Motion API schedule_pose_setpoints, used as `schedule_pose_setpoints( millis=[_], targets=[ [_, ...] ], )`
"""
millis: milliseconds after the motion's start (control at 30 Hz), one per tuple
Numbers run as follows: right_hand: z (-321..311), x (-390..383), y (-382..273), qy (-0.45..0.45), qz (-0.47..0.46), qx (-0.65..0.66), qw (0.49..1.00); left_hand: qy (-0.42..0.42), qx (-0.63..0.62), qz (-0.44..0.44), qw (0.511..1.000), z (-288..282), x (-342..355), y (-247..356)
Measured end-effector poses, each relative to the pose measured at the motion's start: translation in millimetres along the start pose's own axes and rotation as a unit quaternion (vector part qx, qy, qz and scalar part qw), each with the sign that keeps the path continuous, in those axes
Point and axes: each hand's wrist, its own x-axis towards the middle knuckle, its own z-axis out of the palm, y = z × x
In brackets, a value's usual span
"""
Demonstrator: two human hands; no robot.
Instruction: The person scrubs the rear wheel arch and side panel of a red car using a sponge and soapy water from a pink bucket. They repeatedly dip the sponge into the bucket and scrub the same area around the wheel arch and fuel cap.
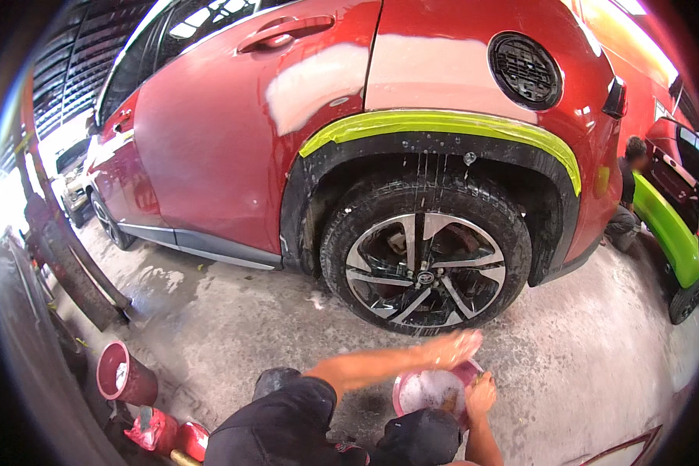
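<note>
Over the far rim of a pink bucket (398,394), my left hand (452,349) is wet and slightly blurred, its fingers stretched out toward the right with nothing seen in them. Whitish suds (431,388) fill the bucket between my knees. At the bucket's right rim, my right hand (481,394) is closed; a small yellowish bit shows at its fingertips, too small to name. Just beyond stands the car's rear wheel (426,272), its black arch trim wet with drips. Lime-green masking tape (443,123) runs along the arch's upper edge.
The red car (210,147) has pale sanded patches and a black round grille-like piece (525,70). A dark red bucket (126,374) and red containers (154,431) stand at left, near a metal post (70,264). A person (627,194) crouches at right beside a lime-green panel (668,229).
</note>
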Motion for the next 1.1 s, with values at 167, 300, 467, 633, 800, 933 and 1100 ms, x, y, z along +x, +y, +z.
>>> schedule_pose_setpoints(
  millis=[167, 300, 467, 633, 800, 933, 1100],
  targets=[
    [0, -1, 0, 0.002, -0.014, 0.009, 1.000, -0.268, -0.371, -0.155, 0.875, 76, -100, 121],
    [-7, -1, 6, -0.016, -0.050, 0.051, 0.997, -0.517, -0.321, -0.113, 0.785, 51, -89, 118],
    [2, 5, -12, -0.012, -0.203, 0.067, 0.977, -0.578, -0.312, -0.052, 0.752, 46, -109, 136],
    [15, -5, -52, 0.028, -0.356, 0.075, 0.931, -0.568, -0.323, -0.143, 0.744, -14, -133, 144],
    [19, -29, -74, -0.149, -0.287, 0.053, 0.945, -0.354, -0.311, -0.301, 0.829, -67, -163, 150],
    [20, -39, -85, -0.221, -0.353, 0.034, 0.909, -0.058, -0.267, -0.410, 0.870, -87, -140, 47],
    [71, -39, -74, -0.450, -0.351, -0.114, 0.813, 0.342, 0.203, -0.335, 0.854, -256, -56, -213]
  ],
)
